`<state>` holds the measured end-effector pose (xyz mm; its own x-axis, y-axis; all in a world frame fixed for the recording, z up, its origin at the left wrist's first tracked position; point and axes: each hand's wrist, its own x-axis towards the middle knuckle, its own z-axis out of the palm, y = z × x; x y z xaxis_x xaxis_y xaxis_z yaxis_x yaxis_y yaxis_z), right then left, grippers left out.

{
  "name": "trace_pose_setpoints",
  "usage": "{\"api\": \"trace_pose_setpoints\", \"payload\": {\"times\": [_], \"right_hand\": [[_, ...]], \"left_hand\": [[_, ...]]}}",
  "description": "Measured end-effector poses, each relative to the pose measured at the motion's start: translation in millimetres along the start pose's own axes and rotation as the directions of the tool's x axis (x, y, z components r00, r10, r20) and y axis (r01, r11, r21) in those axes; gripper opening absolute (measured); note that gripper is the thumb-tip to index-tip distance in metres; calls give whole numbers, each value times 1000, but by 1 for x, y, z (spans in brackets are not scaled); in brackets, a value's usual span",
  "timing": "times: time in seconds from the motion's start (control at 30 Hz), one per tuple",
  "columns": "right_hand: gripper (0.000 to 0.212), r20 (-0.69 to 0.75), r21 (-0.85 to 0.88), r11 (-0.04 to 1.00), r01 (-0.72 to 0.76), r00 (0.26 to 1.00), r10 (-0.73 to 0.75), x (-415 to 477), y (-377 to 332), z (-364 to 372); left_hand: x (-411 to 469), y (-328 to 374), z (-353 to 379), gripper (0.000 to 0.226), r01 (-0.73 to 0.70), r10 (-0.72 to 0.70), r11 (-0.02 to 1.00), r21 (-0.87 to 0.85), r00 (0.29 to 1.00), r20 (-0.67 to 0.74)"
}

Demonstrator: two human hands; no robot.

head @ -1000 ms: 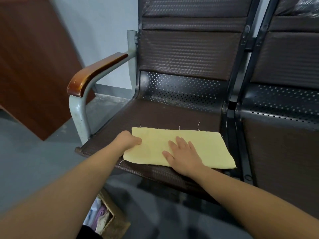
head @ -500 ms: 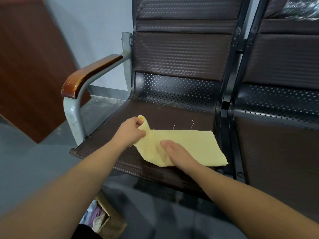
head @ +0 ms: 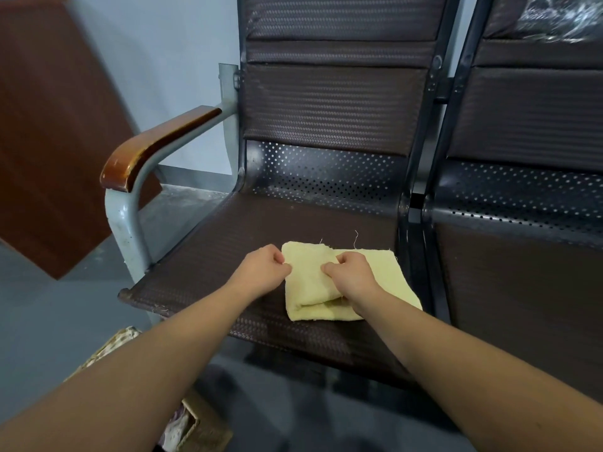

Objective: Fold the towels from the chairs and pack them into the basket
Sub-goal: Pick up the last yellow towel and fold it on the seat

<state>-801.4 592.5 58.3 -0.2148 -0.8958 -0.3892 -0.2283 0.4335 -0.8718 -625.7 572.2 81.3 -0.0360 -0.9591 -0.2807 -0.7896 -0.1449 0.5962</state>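
While I am watching, left hand (head: 261,272) and right hand (head: 350,278) are pinching the folded towel (head: 305,288). It is lying on the chair (head: 208,265).

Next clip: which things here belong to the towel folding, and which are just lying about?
In the job: yellow towel, left hand, right hand, chair with armrest, basket.
Lying about: neighbouring chair, wooden panel, plastic wrap.

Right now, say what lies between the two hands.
Head view: only a strip of the folded pale-yellow cloth towel, pinched by left hand and right hand.
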Motion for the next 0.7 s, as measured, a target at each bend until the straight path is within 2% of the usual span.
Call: {"api": "trace_pose_setpoints", "payload": {"times": [0.07,0.13,0.2,0.3,0.33,0.43,0.5,0.6,0.7], "right_hand": [[12,-57,54,998,28,998,-25,-1,-1,2],[22,-101,60,998,-10,995,16,1,4,1],[31,-104,-117,992,-38,994,26,1,10,-4],[12,-99,-447,894,40,991,-94,-4,9,-13],[15,-78,-543,836,71,988,-134,-5,7,-16],[49,62,-709,678,194,975,-213,-1,11,-28],[51,184,-773,570,279,958,-219,3,17,-37],[50,332,-763,533,366,929,-162,5,32,-46],[52,364,-744,526,412,910,-198,4,45,-42]], "left_hand": [[2,-3,2,12,59,-59,998,-24,998,-5],[6,-4,5,15,101,-101,992,-72,995,-3],[8,-1,10,17,130,-129,985,-110,992,13],[11,3,21,20,163,-157,970,-181,986,49],[11,4,24,23,178,-171,963,-201,984,54],[18,4,32,35,208,-201,953,-223,978,52],[21,6,35,46,227,-219,950,-215,974,62],[22,14,40,56,261,-248,950,-170,964,93],[20,20,42,45,296,-276,925,-238,954,115]]}}
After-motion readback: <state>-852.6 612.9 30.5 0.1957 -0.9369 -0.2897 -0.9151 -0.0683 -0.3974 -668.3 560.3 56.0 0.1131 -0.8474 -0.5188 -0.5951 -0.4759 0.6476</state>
